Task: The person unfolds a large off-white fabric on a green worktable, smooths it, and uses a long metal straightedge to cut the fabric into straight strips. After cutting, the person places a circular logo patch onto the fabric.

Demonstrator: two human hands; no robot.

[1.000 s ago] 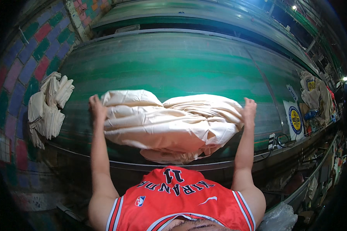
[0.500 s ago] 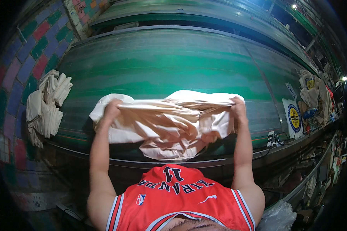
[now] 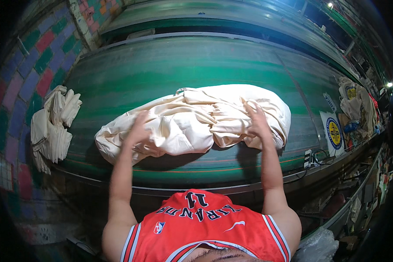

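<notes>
A big, loosely bunched heap of cream cloth [image 3: 189,132] lies across the green table top [image 3: 183,63]. My left hand [image 3: 139,129] rests on the left part of the heap, slightly smeared, with its fingers loosely bent and apart. My right hand [image 3: 256,118] lies on the right part, fingers spread over the folds. Neither hand is closed round the cloth. Both forearms reach in from the lower edge, beside a red sleeveless jersey.
Folded cream cloths [image 3: 54,131] hang at the left end by a painted block wall. At the right are printed cloths [image 3: 353,105], a blue-yellow emblem sheet [image 3: 334,135], a socket strip with cables [image 3: 310,159] and clutter. Further long tables [image 3: 196,17] run behind.
The cloth heap has shifted away from me and lies flatter and wider. My hands have let go of its gripped edge and now rest on top, farther in from its ends.
</notes>
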